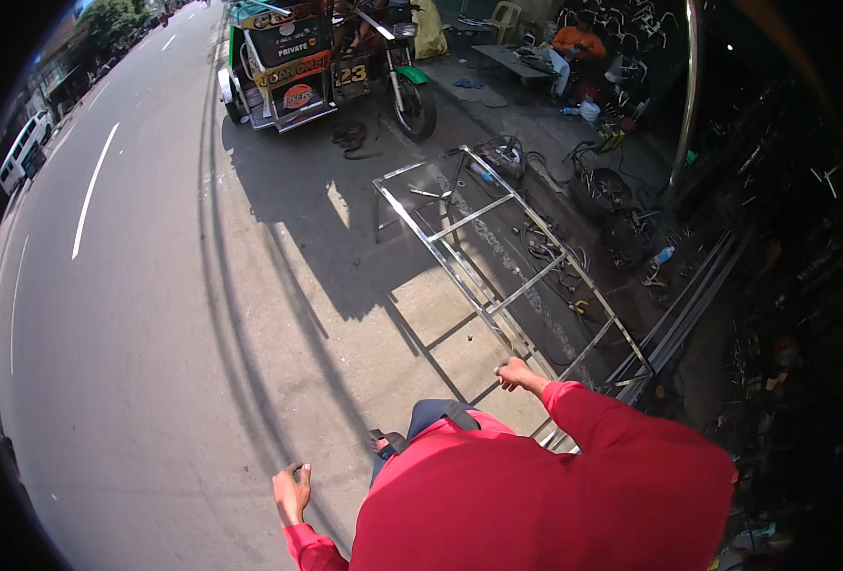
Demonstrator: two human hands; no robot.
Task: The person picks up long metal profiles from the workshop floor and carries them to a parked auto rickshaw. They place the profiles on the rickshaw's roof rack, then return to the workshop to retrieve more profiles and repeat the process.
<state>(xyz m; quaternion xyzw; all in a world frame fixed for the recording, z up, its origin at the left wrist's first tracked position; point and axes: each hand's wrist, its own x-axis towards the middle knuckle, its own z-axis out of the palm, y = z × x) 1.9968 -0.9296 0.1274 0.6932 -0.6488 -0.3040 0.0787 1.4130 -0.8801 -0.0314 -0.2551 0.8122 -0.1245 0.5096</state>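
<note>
My left hand (292,490) hangs out over the pavement at the lower left, its thumb apart from loosely bent fingers, with nothing in it. In front of my body, my right hand (514,374) is closed with the fingers curled. It is beside the near end of a long, bare metal frame (527,284) with crossbars, standing on legs. Whether the hand touches the frame's rail, or pinches something small, is hidden from here. A silvery hand tool (428,193) shows at the frame's far end.
A parked tricycle with a sidecar (293,74) stands ahead at the roadside. Yellow-handled pliers (578,306) and cables lie right of the frame. Long metal bars (693,305) lie farther right, near a pole (691,95). A person in orange (574,41) sits at the back. A white van (24,152) is across the road.
</note>
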